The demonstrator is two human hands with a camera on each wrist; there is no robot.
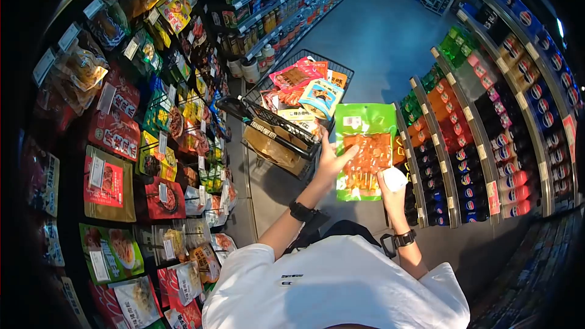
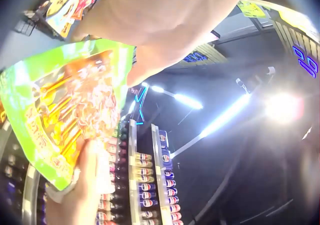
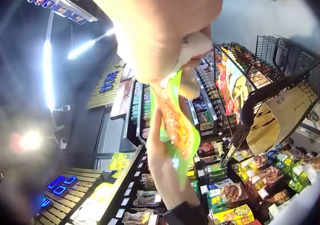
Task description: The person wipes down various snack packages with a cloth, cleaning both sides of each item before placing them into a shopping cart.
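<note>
A green snack packet with a see-through front stands in front of the body, showing reddish-brown pieces of food. My left hand grips its left edge, the thumb lying across the front. On the lower right edge, my right hand pinches the packet, with the thumb over the front. That same hand also has a crumpled white thing, like a tissue, tucked in it. In the right wrist view the packet appears nearly edge-on between the hands. The left wrist view shows its front with glare.
Just beyond the left hand stands a black wire shopping cart with several colourful snack packets and a brown bag. Snack shelves line the left side. On the right, drink bottles fill slanted racks. An aisle floor runs ahead.
</note>
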